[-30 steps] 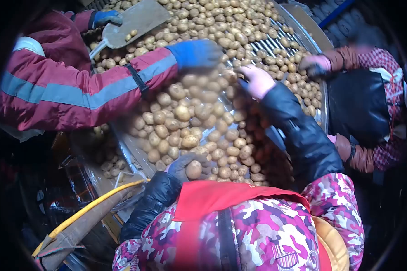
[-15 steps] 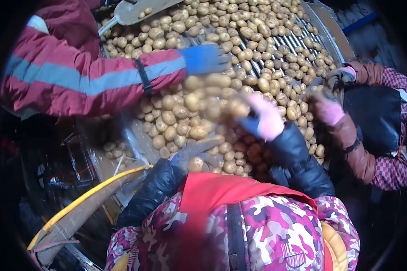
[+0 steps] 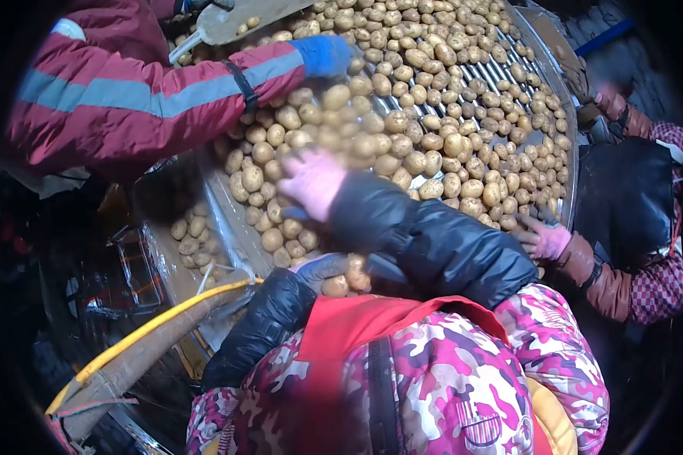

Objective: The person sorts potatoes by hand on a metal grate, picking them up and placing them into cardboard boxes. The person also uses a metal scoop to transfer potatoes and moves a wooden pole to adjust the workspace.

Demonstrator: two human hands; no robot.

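My left hand (image 3: pixel 320 271), in a grey glove, is at the near edge of the potato pile. Its fingers are pressed together and curve round potatoes (image 3: pixel 335 286) close to my red and pink jacket front. Reaching across to the left, my right hand (image 3: pixel 311 182) wears a pink glove, with its fingers apart over the potatoes (image 3: pixel 252 179). Nothing shows in its grasp. Beyond it, several potatoes (image 3: pixel 338 129) are blurred by motion.
A co-worker's blue-gloved hand (image 3: pixel 326 56) rests on the pile at the upper left, below a scoop (image 3: pixel 239 19). At the right, another person's pink-gloved hand (image 3: pixel 545 236) touches potatoes. Metal rollers (image 3: pixel 478 72) show between potatoes. A yellow-rimmed bag (image 3: pixel 140 334) stands lower left.
My right hand has swung left across the pile and spread its fingers. My left hand's fingers have drawn together. The blue-gloved hand has moved up; the right person's hands have moved apart.
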